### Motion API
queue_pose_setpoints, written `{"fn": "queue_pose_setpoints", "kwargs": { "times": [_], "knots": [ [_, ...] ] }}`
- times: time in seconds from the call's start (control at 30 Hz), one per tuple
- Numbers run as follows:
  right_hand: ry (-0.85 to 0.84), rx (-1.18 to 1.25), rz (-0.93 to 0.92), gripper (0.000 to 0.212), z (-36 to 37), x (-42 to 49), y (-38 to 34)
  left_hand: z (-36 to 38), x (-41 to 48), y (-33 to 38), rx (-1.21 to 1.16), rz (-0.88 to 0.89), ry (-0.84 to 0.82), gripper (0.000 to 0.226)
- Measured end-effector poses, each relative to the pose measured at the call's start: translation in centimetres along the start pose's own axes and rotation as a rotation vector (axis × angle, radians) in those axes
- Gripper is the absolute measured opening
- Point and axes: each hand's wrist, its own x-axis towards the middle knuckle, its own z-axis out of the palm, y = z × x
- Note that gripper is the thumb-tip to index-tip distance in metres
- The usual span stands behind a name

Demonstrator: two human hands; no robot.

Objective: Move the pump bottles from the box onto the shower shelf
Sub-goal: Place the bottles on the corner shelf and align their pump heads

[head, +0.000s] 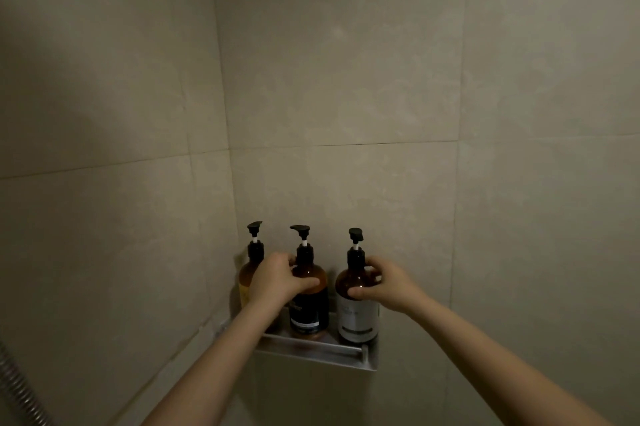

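Note:
Three amber pump bottles stand upright on a metal shower shelf [313,353] in the wall corner. The left bottle [246,278] has a yellow label and is partly hidden behind my left wrist. My left hand [277,278] grips the shoulder of the middle bottle [310,311], which has a black label. My right hand [384,283] grips the shoulder of the right bottle [356,314], which has a white label. All three black pump heads stand clear above my hands. The box is out of view.
Beige tiled walls [346,79] meet in a corner behind the shelf. A metal shower hose [20,387] runs along the lower left edge.

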Motion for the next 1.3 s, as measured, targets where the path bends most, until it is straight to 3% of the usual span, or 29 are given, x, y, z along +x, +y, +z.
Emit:
{"fn": "queue_pose_setpoints", "kwargs": {
  "times": [0.3, 0.83, 1.0, 1.1, 1.17, 1.3],
  "knots": [
    [-0.03, 0.009, -0.022, 0.057, -0.6, 0.4, 0.5, -0.3, 0.0, 0.7, 0.185, 0.022, 0.008, 0.049],
    [0.025, -0.024, -0.038, 0.057, 0.6, -0.2, 0.7, -0.2, -0.1, 0.2, 0.157, 0.009, 0.034, 0.051],
    [-0.078, -0.02, -0.018, 0.062, -0.4, 0.2, 0.3, 0.3, -0.7, -0.4, -0.062, -0.024, 0.026, 0.059],
    [-0.026, 0.042, 0.038, 0.068, -1.8, 0.7, -0.4, 1.1, -2.9, -0.6, -0.256, 0.006, 0.239, 0.047],
    [0.091, 0.083, -0.006, 0.053, -3.3, 1.1, -1.2, 2.0, -4.3, -0.5, -0.355, 0.049, 0.285, 0.035],
    [0.195, 0.154, -0.073, 0.034, -5.4, 1.8, -3.2, 3.7, -5.6, 0.3, -0.433, 0.081, 0.195, 0.035]
  ]
}}
